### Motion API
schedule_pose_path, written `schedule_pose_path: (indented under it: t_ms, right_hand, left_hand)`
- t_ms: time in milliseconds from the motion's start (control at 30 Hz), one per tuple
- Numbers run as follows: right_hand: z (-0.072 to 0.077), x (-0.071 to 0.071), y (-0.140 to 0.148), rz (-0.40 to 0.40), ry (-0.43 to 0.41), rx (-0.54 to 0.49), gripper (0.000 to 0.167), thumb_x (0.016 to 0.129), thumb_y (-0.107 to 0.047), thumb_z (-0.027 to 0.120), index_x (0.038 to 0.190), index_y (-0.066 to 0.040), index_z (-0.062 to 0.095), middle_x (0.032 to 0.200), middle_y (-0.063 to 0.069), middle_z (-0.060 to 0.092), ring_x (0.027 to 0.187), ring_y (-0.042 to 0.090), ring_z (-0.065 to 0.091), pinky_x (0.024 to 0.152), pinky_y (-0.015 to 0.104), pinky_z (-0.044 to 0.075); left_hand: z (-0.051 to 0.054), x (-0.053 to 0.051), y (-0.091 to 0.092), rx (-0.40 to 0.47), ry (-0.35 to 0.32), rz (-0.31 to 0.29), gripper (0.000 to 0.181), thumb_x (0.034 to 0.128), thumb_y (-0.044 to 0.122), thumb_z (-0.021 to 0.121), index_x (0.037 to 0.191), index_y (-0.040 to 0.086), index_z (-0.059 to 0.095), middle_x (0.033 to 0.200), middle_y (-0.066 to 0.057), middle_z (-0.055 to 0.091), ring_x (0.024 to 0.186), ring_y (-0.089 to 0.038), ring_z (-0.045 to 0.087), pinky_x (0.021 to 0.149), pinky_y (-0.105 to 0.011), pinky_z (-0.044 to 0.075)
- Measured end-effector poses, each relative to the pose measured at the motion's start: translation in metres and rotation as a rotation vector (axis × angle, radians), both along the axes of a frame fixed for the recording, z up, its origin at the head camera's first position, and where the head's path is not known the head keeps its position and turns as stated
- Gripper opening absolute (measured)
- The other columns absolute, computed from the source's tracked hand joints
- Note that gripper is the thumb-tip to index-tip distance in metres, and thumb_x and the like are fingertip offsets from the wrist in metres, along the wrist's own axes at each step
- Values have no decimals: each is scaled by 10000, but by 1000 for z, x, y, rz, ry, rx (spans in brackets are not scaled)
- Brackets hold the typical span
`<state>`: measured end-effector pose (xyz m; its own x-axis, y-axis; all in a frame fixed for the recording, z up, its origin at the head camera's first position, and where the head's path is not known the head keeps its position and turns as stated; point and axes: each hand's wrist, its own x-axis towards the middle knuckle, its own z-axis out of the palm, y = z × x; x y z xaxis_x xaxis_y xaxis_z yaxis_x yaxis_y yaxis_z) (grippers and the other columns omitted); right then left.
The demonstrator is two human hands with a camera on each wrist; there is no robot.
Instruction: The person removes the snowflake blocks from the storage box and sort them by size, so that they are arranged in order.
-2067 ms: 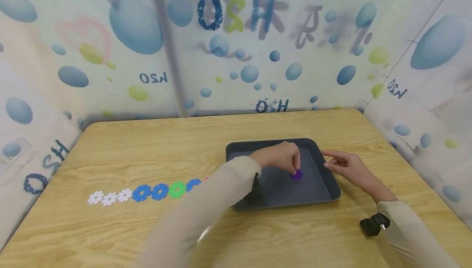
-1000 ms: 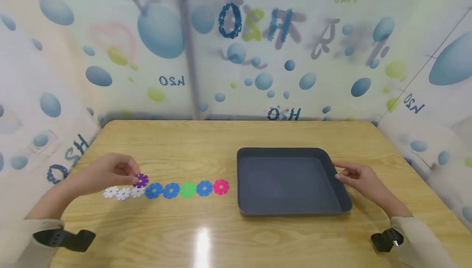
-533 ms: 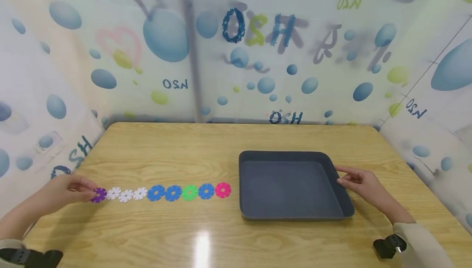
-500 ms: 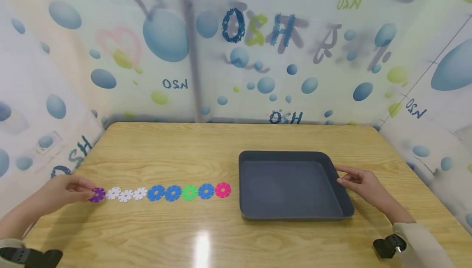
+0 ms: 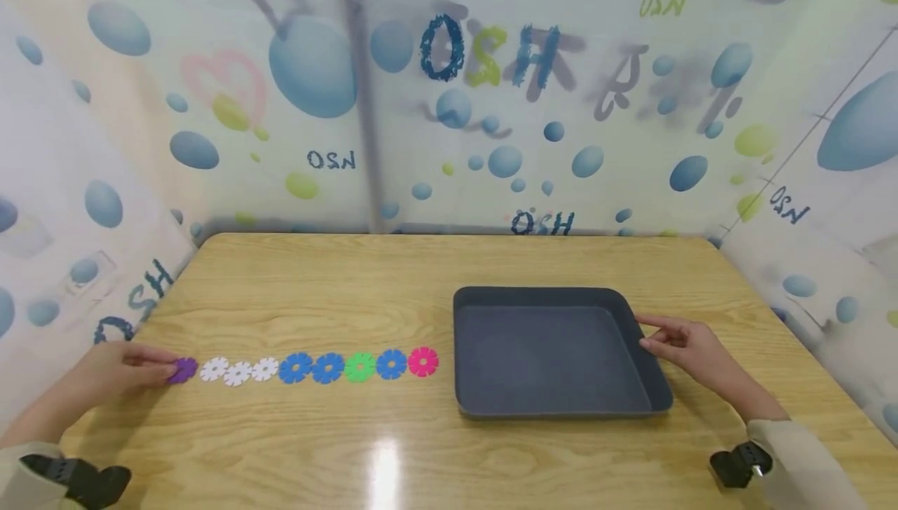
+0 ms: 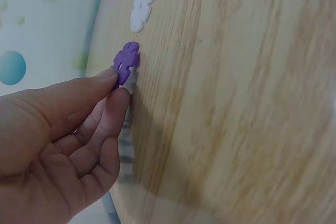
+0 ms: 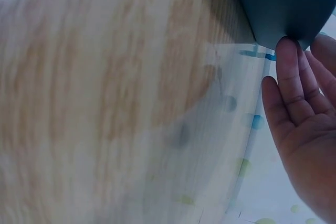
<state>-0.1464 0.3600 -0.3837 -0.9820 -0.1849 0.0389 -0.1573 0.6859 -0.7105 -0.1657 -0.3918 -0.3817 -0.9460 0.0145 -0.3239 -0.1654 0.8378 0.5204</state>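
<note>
My left hand [image 5: 115, 376] pinches a purple snowflake building disc [image 5: 184, 370] between thumb and fingers, at the left end of a row of discs. In the left wrist view the purple disc [image 6: 126, 61] is slightly tilted, just above or on the table. To its right lie white discs [image 5: 237, 373], apart from it, then blue discs [image 5: 296, 367], a green disc [image 5: 361, 367], another blue disc [image 5: 391, 364] and a pink disc [image 5: 423, 362]. My right hand [image 5: 694, 350] touches the outer right wall of the dark grey tray [image 5: 561, 406] with mostly straight fingers [image 7: 290, 69].
The tray stands on the right half of the wooden table [image 5: 337, 284]. A patterned curtain [image 5: 421, 136] hangs behind the table and along both sides. Both wrists wear dark bands [image 5: 740, 465].
My left hand has carried the purple disc out of the tray to the row's left end, and latest shifted it slightly left, lowering it. The right hand has stayed at the tray.
</note>
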Motion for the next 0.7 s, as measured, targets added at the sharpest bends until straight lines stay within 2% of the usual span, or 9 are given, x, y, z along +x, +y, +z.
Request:
schedule_pose_path:
  t_ms: [233, 367, 700]
  right_hand:
    - [1, 2, 0, -5, 4, -5, 455, 896, -141, 594, 1280, 71, 471, 809, 61, 635, 688, 85, 596, 580, 275, 465]
    - [0, 2, 0, -4, 14, -7, 450, 894, -137, 596, 1276, 69, 476, 806, 60, 637, 683, 84, 596, 577, 276, 465]
    - [1, -3, -2, 23, 11, -14, 449, 893, -151, 599, 1271, 65, 485, 809, 67, 646, 671, 92, 594, 569, 282, 469]
  left_hand:
    - [1, -9, 8, -6, -8, 18, 529, 784, 376, 708, 1043, -78, 627, 867, -109, 660, 717, -137, 556, 599, -295, 473]
    - [-1, -13, 6, -17, -21, 18, 507, 776, 369, 716, 1024, -66, 636, 861, -101, 655, 722, -150, 554, 602, -302, 465]
    - [-9, -10, 2, -3, -34, 31, 454, 778, 309, 726, 1027, -61, 639, 863, -95, 657, 718, -150, 536, 599, -303, 467]
